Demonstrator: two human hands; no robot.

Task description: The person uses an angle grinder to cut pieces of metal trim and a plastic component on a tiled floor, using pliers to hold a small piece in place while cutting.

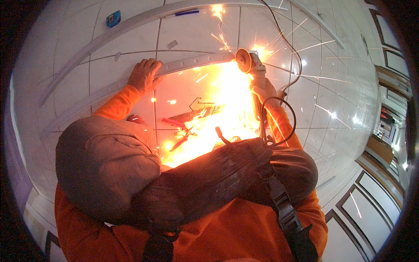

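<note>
My left hand (145,75) grips a long, pale metal strip (192,62) with dimples along it, lying across the tiled floor. My right hand (264,90) is closed around the body of an angle grinder (258,70). The grinder's orange-brown disc (244,60) is at the strip's right end, and I cannot tell exactly where it touches. Bright sparks stream from there toward my lap and also fly up and right. Their glare hides much of the floor between my knees.
Red-handled pliers (182,140) and other tools lie partly in the glare. Beyond the strip are another long metal profile (126,20), a teal tape measure (113,18) and a blue pen-like item (187,13). A dark power cord (296,52) curves along the right. A dark bag (205,174) sits across my lap.
</note>
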